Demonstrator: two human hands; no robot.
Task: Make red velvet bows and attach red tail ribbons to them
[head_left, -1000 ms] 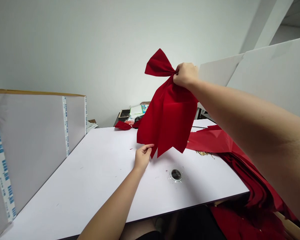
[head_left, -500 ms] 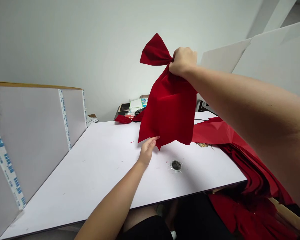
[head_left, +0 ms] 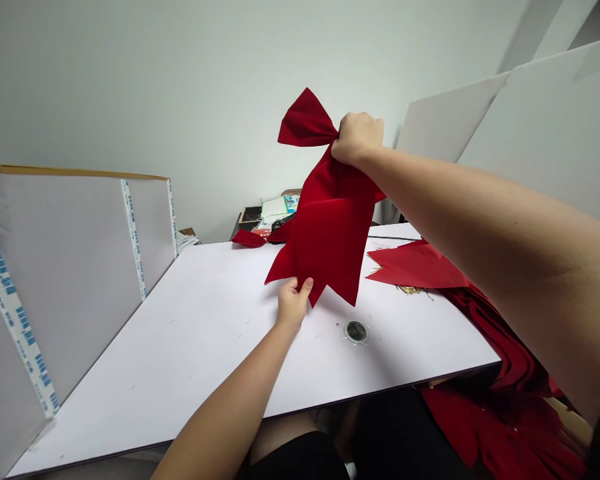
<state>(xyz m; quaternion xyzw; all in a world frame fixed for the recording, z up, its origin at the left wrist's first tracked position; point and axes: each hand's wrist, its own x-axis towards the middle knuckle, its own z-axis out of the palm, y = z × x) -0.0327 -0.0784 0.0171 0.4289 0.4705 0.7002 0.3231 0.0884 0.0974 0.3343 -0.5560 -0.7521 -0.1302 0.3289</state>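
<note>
A large red fabric bow (head_left: 330, 227) hangs upright above the white table, its tails notched at the bottom. My right hand (head_left: 359, 137) is closed round the bow's gathered middle and hides the knot and the right loop. The left loop sticks out to the upper left. Low down, my left hand (head_left: 293, 303) pinches the lower edge of the left tail, thumb in front and fingers partly behind the cloth. Behind it, another red bow (head_left: 250, 239) lies at the table's far edge, partly covered by the held one.
The white table (head_left: 205, 347) has a round grommet hole (head_left: 356, 331). Red fabric strips (head_left: 420, 263) lie at the right and drape over the edge, with gold ties (head_left: 411, 290) beside them. A white panel (head_left: 70, 267) borders the left side. Papers and boxes (head_left: 273, 210) stand behind.
My right hand has lowered slightly and moved left with the bow. My left hand's thumb has closed onto the tail, and the tails now hang more apart, showing their notches.
</note>
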